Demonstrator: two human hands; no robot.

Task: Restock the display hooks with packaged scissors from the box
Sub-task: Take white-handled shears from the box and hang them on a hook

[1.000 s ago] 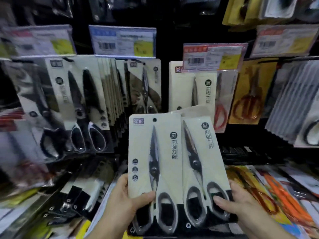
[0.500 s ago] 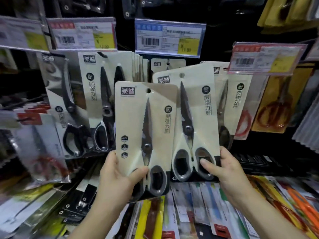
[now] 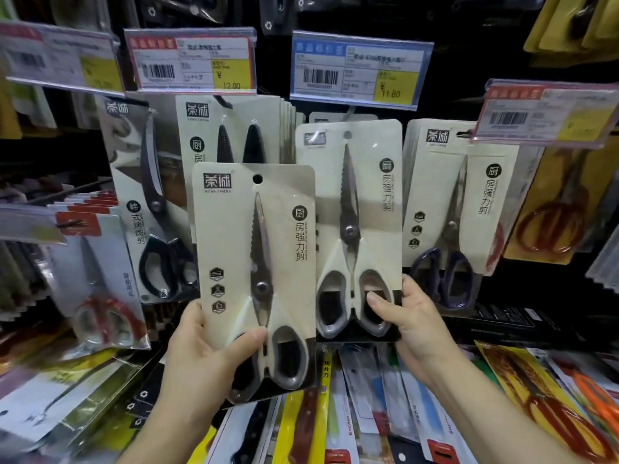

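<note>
currently left hand (image 3: 204,358) grips lower edge of one carded kitchen scissors pack (image 3: 256,279); right hand (image 3: 413,324) pinches second pack (image 3: 350,226) raised toward hook under blue price tag (image 3: 360,70). stiff, light card; hold low.

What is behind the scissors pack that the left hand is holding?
Behind the left hand's pack hangs a stack of packs with black-bladed scissors; only its top shows. To its left a black-handled scissors pack hangs. The hook is covered.
</note>
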